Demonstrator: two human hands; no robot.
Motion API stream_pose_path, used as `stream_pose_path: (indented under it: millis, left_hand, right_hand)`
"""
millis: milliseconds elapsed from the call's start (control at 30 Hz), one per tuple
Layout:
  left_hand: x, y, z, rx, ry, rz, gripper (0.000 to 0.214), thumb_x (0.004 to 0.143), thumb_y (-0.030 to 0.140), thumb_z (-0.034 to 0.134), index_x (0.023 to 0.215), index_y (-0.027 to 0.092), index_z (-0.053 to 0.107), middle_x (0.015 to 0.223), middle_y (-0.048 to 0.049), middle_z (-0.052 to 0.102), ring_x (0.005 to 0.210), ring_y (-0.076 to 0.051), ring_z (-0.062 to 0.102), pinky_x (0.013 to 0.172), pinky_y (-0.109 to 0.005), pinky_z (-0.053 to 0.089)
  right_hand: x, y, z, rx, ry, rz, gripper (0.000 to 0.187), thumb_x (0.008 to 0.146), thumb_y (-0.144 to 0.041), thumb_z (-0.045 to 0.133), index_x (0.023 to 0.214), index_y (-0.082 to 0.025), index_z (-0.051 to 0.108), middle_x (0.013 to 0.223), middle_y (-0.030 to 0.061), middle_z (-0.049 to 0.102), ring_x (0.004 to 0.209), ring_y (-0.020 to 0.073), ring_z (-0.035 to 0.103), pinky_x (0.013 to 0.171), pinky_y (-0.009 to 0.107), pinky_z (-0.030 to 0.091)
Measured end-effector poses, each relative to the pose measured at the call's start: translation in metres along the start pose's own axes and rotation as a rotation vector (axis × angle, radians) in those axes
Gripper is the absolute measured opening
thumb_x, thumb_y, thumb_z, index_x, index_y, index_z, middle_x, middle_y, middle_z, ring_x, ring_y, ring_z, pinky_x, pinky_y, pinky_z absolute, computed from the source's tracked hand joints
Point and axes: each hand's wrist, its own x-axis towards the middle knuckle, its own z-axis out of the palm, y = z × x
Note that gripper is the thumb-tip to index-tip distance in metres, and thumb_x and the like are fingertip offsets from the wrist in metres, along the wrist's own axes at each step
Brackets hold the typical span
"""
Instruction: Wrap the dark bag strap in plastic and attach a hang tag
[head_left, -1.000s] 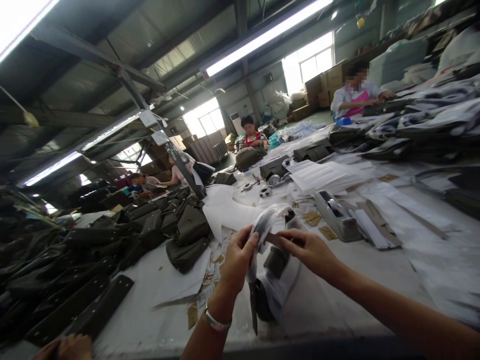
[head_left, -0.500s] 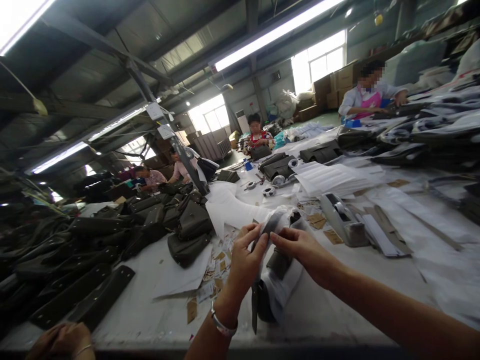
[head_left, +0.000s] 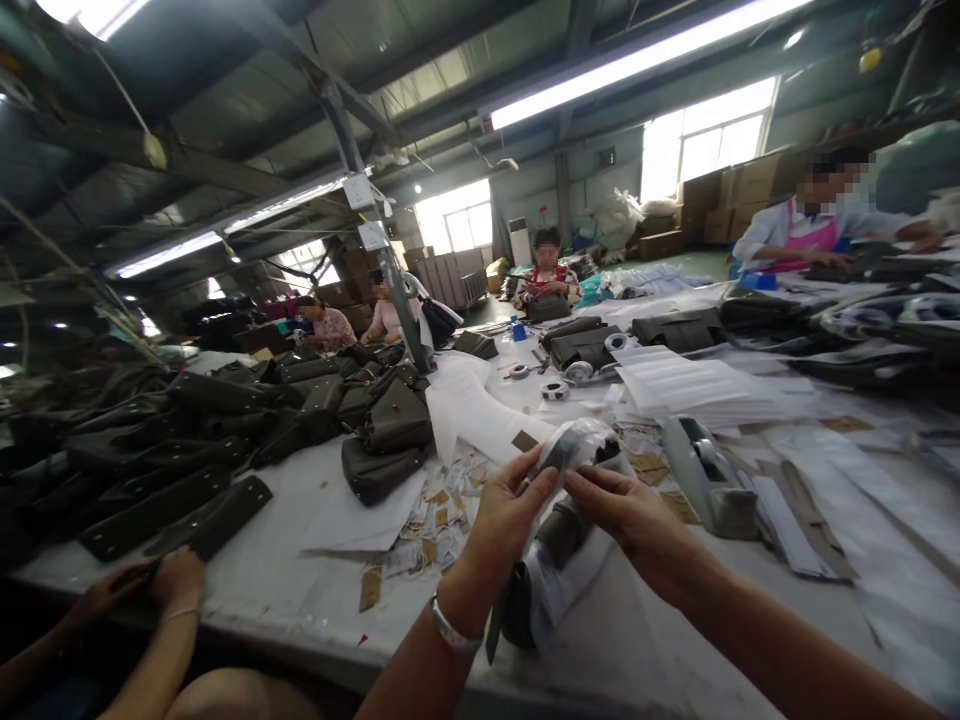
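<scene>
A dark olive bag (head_left: pixel 561 530) stands before me on the white table, partly covered in white and clear wrapping. Its strap (head_left: pixel 571 447), with clear plastic around it, rises at the top of the bag. My left hand (head_left: pixel 510 512) is closed on this strap from the left, thumb against fingers. From the right, my right hand (head_left: pixel 637 515) pinches the plastic-wrapped strap close to the left thumb. Both hands almost meet there, and they hide part of the bag. A silver bracelet (head_left: pixel 455 627) circles my left wrist.
A tape dispenser (head_left: pixel 709 480) stands right of the bag. Small tags (head_left: pixel 442 520) lie scattered to the left, near a heap of dark bags (head_left: pixel 382 430). White foam sheets (head_left: pixel 682 385) are stacked behind. A co-worker's hands (head_left: pixel 176 585) hold a dark piece at lower left. Other people sit farther back.
The view has swung to the left, so the scene sits farther right. Both my hands keep their hold on the wrapped strap. The co-worker's hands at lower left now show on a dark piece.
</scene>
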Motion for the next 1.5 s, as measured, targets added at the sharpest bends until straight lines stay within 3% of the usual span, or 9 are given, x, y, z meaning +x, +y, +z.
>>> stream_pose_path:
  millis: [67, 233, 400, 467, 833, 1067, 1267, 1367, 1500]
  left_hand:
    - [-0.002, 0.003, 0.002, 0.013, 0.092, 0.000, 0.055, 0.083, 0.039, 0.075, 0.132, 0.019, 0.063, 0.124, -0.0094, 0.070, 0.118, -0.025, 0.062, 0.104, -0.035, 0.046]
    - [-0.006, 0.005, 0.005, -0.027, 0.182, -0.051, 0.099, 0.081, 0.040, 0.077, 0.158, 0.027, 0.016, 0.102, -0.0055, 0.075, 0.089, -0.019, 0.071, 0.080, -0.030, 0.054]
    - [-0.007, -0.001, 0.008, 0.010, 0.175, 0.037, 0.048, 0.081, 0.035, 0.077, 0.124, 0.016, 0.065, 0.117, -0.0129, 0.072, 0.111, -0.027, 0.067, 0.098, -0.038, 0.051]
    - [-0.008, -0.003, 0.011, 0.083, 0.202, 0.086, 0.034, 0.080, 0.033, 0.077, 0.110, 0.017, 0.072, 0.115, -0.0112, 0.073, 0.110, -0.027, 0.067, 0.101, -0.039, 0.050]
    - [-0.026, 0.003, 0.017, 0.284, 0.247, 0.181, 0.022, 0.087, 0.027, 0.061, 0.104, 0.019, 0.072, 0.102, -0.0050, 0.074, 0.099, -0.022, 0.067, 0.089, -0.030, 0.051]
    - [-0.022, 0.025, 0.011, 0.410, 0.222, 0.081, 0.023, 0.090, 0.034, 0.058, 0.090, 0.017, 0.072, 0.081, -0.0028, 0.073, 0.078, -0.018, 0.066, 0.070, -0.025, 0.050]
    - [-0.019, 0.026, 0.009, 0.482, 0.255, 0.073, 0.023, 0.090, 0.031, 0.057, 0.092, 0.017, 0.074, 0.085, -0.0042, 0.076, 0.079, -0.019, 0.070, 0.070, -0.026, 0.052]
    - [-0.021, 0.024, 0.010, 0.698, 0.273, 0.191, 0.022, 0.093, 0.029, 0.056, 0.100, 0.020, 0.075, 0.094, -0.0048, 0.078, 0.086, -0.020, 0.072, 0.078, -0.029, 0.055]
    - [-0.026, 0.017, 0.012, 1.142, 0.315, 0.557, 0.024, 0.095, 0.019, 0.052, 0.109, 0.016, 0.072, 0.105, -0.0103, 0.077, 0.097, -0.024, 0.073, 0.092, -0.037, 0.056]
  right_hand:
    - [-0.002, 0.000, -0.002, 0.103, 0.005, 0.049, 0.038, 0.079, -0.051, 0.079, 0.101, -0.021, 0.079, 0.104, 0.0059, 0.074, 0.098, 0.0233, 0.065, 0.085, 0.030, 0.052]
    - [-0.010, 0.009, -0.002, 0.211, -0.040, 0.018, 0.037, 0.075, -0.038, 0.084, 0.107, -0.022, 0.078, 0.100, 0.0051, 0.075, 0.090, 0.0200, 0.067, 0.083, 0.028, 0.053]
    - [-0.010, 0.022, 0.009, 0.122, 0.008, -0.132, 0.045, 0.078, -0.041, 0.083, 0.118, -0.024, 0.074, 0.114, 0.0071, 0.072, 0.110, 0.0251, 0.063, 0.102, 0.036, 0.047]
    - [-0.008, 0.024, 0.012, 0.060, 0.053, -0.170, 0.042, 0.079, -0.045, 0.081, 0.114, -0.023, 0.075, 0.113, 0.0076, 0.072, 0.112, 0.0270, 0.062, 0.103, 0.037, 0.046]
    - [-0.006, 0.027, 0.018, -0.225, 0.218, -0.315, 0.038, 0.083, -0.058, 0.071, 0.087, -0.020, 0.071, 0.083, 0.0030, 0.069, 0.086, 0.0216, 0.064, 0.079, 0.028, 0.051]
    - [-0.007, 0.030, 0.026, -0.217, 0.221, -0.318, 0.039, 0.084, -0.058, 0.070, 0.094, -0.020, 0.069, 0.083, 0.0023, 0.069, 0.080, 0.0187, 0.063, 0.072, 0.026, 0.050]
    - [-0.008, 0.030, 0.025, -0.211, 0.220, -0.296, 0.043, 0.080, -0.058, 0.074, 0.095, -0.019, 0.071, 0.078, 0.0026, 0.068, 0.074, 0.0179, 0.061, 0.067, 0.026, 0.050]
    - [-0.008, 0.028, 0.026, -0.198, 0.236, -0.271, 0.044, 0.076, -0.059, 0.076, 0.091, -0.018, 0.071, 0.074, 0.0022, 0.066, 0.070, 0.0173, 0.060, 0.064, 0.026, 0.050]
    - [-0.006, 0.028, 0.025, -0.176, 0.207, -0.251, 0.040, 0.078, -0.056, 0.077, 0.088, -0.017, 0.070, 0.079, 0.0032, 0.068, 0.073, 0.0171, 0.062, 0.069, 0.027, 0.051]
